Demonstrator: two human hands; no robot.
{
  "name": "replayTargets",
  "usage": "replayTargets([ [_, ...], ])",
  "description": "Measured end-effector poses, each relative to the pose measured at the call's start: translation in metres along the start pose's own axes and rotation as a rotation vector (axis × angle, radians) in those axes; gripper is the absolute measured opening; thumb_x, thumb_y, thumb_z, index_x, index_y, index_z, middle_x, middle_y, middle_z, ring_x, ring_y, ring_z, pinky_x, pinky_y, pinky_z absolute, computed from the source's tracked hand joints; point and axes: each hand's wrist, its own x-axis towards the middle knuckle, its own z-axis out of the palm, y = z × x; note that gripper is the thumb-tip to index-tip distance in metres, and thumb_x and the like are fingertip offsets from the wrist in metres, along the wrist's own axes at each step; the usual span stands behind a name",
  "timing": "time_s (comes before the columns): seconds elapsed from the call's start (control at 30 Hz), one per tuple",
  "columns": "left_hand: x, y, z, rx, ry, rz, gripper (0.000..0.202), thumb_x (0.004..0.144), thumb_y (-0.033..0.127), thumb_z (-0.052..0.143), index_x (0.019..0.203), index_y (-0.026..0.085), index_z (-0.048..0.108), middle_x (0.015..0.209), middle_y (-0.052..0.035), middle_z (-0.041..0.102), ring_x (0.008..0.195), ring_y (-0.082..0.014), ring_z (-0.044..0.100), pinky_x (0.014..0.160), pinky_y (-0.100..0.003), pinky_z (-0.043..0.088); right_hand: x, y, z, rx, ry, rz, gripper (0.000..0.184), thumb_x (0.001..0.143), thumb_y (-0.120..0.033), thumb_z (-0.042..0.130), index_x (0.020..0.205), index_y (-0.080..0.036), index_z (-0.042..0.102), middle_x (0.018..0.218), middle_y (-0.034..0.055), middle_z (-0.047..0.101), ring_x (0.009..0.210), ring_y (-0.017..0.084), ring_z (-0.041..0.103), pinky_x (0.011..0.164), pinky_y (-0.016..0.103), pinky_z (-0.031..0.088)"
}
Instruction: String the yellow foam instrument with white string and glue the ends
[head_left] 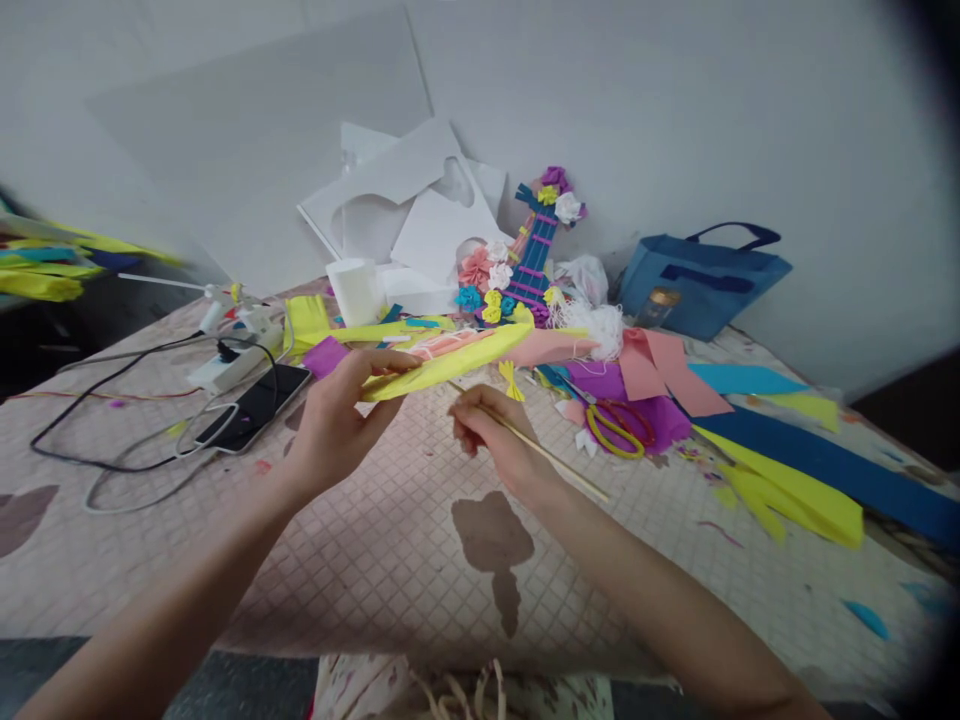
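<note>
My left hand (349, 415) is closed on one end of a long yellow crepe paper strip (450, 362), which stretches up and to the right above the table. In my right hand (499, 440) is a thin wooden stick (562, 465), held between the fingers, its far end pointing down to the right. The stick's near tip lies just below the strip, and I cannot tell whether they touch. Just beyond my right hand is a small yellow paper bow (511, 380). Scissors with yellow and red handles (616, 430) lie to the right on purple paper (667, 415).
A flower-covered paper guitar (534, 255) leans on the wall beside white cut boards (442, 225). At left are a power strip (236, 365), a phone (255, 408), cables and a glue gun (217, 305). A blue bag (705, 285) and paper strips (817, 455) lie right.
</note>
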Motion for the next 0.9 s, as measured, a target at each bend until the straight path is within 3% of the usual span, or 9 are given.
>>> replayTargets([
  [0.17,0.002,-0.002,-0.004,0.097,0.018,0.162,0.023,0.085,0.009,0.054,0.104,0.019,0.06,0.1,-0.0057,0.067,0.098,-0.0189,0.062,0.089,-0.036,0.048,-0.044,0.029,-0.073,-0.499,-0.153,0.101,0.012,0.078,-0.026,0.054,0.072,-0.016,0.054,0.057,-0.0037,0.052,0.049,0.007,0.044,0.048,0.019,0.033],
  [0.27,-0.003,-0.002,-0.002,0.108,0.019,0.215,0.025,0.084,0.006,0.053,0.105,0.019,0.06,0.103,-0.0067,0.067,0.098,-0.0189,0.062,0.088,-0.035,0.049,-0.061,0.035,-0.118,-0.909,-0.079,0.009,0.011,0.077,-0.021,0.052,0.07,-0.016,0.058,0.06,-0.0012,0.054,0.057,0.01,0.047,0.054,0.021,0.036],
  [0.33,-0.008,-0.001,0.001,0.12,0.017,0.231,0.028,0.084,0.004,0.053,0.108,0.018,0.059,0.105,-0.0076,0.067,0.098,-0.0188,0.062,0.087,-0.035,0.049,-0.065,0.031,-0.131,-0.983,0.058,-0.05,0.013,0.078,-0.024,0.053,0.081,-0.016,0.063,0.07,0.0019,0.06,0.057,0.011,0.049,0.054,0.023,0.038],
  [0.43,-0.015,-0.001,0.006,0.137,0.026,0.247,0.032,0.082,0.001,0.052,0.109,0.017,0.058,0.105,-0.0085,0.067,0.098,-0.0189,0.061,0.087,-0.036,0.048,-0.057,0.017,-0.116,-0.736,0.251,-0.06,0.031,0.084,-0.036,0.052,0.108,-0.017,0.059,0.093,0.0072,0.065,0.049,0.008,0.047,0.047,0.023,0.04],
  [0.53,-0.02,0.0,0.011,0.13,0.013,0.253,0.034,0.082,-0.001,0.052,0.111,0.017,0.058,0.106,-0.0098,0.066,0.099,-0.0201,0.06,0.086,-0.037,0.047,-0.037,0.009,-0.072,-0.379,0.191,-0.081,0.039,0.083,-0.04,0.055,0.117,-0.021,0.053,0.113,0.0088,0.061,0.046,0.005,0.049,0.043,0.023,0.042],
  [0.63,-0.023,0.001,0.013,0.137,-0.018,0.269,0.035,0.082,0.0,0.051,0.112,0.017,0.056,0.107,-0.0108,0.066,0.099,-0.0216,0.06,0.084,-0.038,0.047,-0.015,0.016,-0.027,-0.067,-0.009,-0.008,0.036,0.078,-0.04,0.062,0.105,-0.017,0.058,0.084,0.0041,0.065,0.046,0.008,0.051,0.045,0.023,0.043],
  [0.7,-0.026,0.001,0.014,0.153,-0.03,0.278,0.034,0.083,0.001,0.051,0.113,0.018,0.055,0.109,-0.011,0.066,0.098,-0.0221,0.06,0.084,-0.039,0.046,-0.008,0.024,-0.01,0.088,-0.116,0.07,0.031,0.076,-0.042,0.064,0.089,-0.014,0.061,0.062,0.0007,0.059,0.047,0.01,0.052,0.048,0.023,0.043],
  [0.8,-0.03,-0.001,0.014,0.179,-0.039,0.294,0.034,0.084,0.001,0.05,0.113,0.018,0.055,0.11,-0.0114,0.066,0.097,-0.0223,0.06,0.083,-0.04,0.046,-0.013,0.031,-0.011,0.099,-0.121,0.1,0.033,0.077,-0.047,0.061,0.076,-0.014,0.061,0.054,-0.002,0.05,0.048,0.009,0.048,0.047,0.021,0.04],
  [0.9,-0.036,-0.003,0.013,0.207,-0.029,0.309,0.035,0.084,0.0,0.048,0.114,0.017,0.055,0.11,-0.0119,0.066,0.097,-0.0224,0.059,0.082,-0.04,0.046,-0.037,0.027,-0.041,-0.235,-0.026,0.082,0.031,0.084,-0.044,0.054,0.08,-0.015,0.064,0.049,-0.0053,0.039,0.045,0.006,0.038,0.043,0.019,0.03],
])
